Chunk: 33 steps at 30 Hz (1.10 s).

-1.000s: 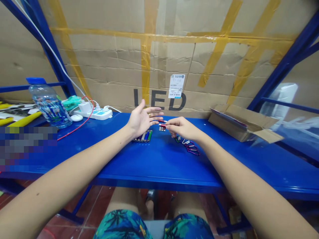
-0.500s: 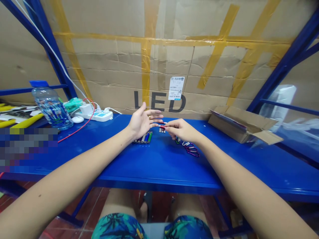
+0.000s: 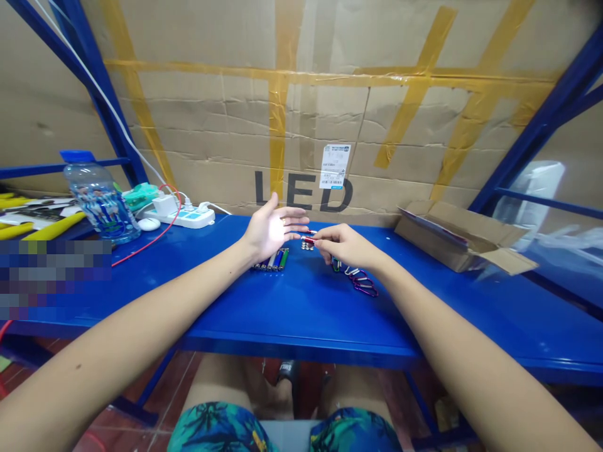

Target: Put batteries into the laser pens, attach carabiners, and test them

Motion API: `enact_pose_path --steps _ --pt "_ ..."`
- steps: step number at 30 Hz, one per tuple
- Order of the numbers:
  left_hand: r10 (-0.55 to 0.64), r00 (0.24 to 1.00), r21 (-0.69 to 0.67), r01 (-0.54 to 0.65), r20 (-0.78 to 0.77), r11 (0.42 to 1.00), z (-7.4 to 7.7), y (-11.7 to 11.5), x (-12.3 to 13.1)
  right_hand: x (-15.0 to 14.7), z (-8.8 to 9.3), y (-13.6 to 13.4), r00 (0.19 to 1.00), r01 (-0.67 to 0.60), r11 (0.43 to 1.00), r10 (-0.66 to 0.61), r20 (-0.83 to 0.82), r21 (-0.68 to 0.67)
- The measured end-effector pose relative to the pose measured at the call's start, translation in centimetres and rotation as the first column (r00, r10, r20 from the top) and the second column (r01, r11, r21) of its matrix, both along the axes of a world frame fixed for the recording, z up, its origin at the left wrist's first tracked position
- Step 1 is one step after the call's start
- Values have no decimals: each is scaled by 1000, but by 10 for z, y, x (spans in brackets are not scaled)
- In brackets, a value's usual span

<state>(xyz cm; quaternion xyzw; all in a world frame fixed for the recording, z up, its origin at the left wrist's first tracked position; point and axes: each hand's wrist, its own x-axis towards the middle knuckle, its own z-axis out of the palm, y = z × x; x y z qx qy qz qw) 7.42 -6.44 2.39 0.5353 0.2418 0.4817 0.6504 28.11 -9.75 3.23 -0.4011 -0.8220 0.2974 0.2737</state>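
My right hand (image 3: 347, 245) pinches a slim red flashlight (image 3: 309, 240), pointing it left. My left hand (image 3: 271, 231) is held up, palm towards the flashlight and fingers spread, and a bright white spot glows on the palm. Under the left hand lies a row of several slim metal tubes (image 3: 277, 260), among them silver, blue and green ones. Small round silvery pieces (image 3: 307, 247) sit on the table just below the flashlight. Beside the right wrist is a line of several coloured carabiners (image 3: 364, 285), partly covered by that hand. Another red piece shows just behind the flashlight.
On the blue table (image 3: 282, 314), a water bottle (image 3: 101, 201), a white power strip (image 3: 188, 216) and a red cable (image 3: 151, 245) stand to the left. An opened cardboard box (image 3: 443, 242) lies at the right. A large taped carton (image 3: 226, 125) forms the back.
A bright spot of light has appeared on my left palm. Both hands keep nearly the same place, and the view has shifted slightly.
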Motion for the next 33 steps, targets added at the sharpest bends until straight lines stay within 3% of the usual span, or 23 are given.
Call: enact_pose_path --steps 27,33 --pt "-23 999 4 23 30 1000 0 1 0 0 -2 2 1000 11 999 -10 -25 33" --pt "-15 1000 22 15 1 1000 -1 1 2 -2 -5 3 992 119 993 -118 -51 15"
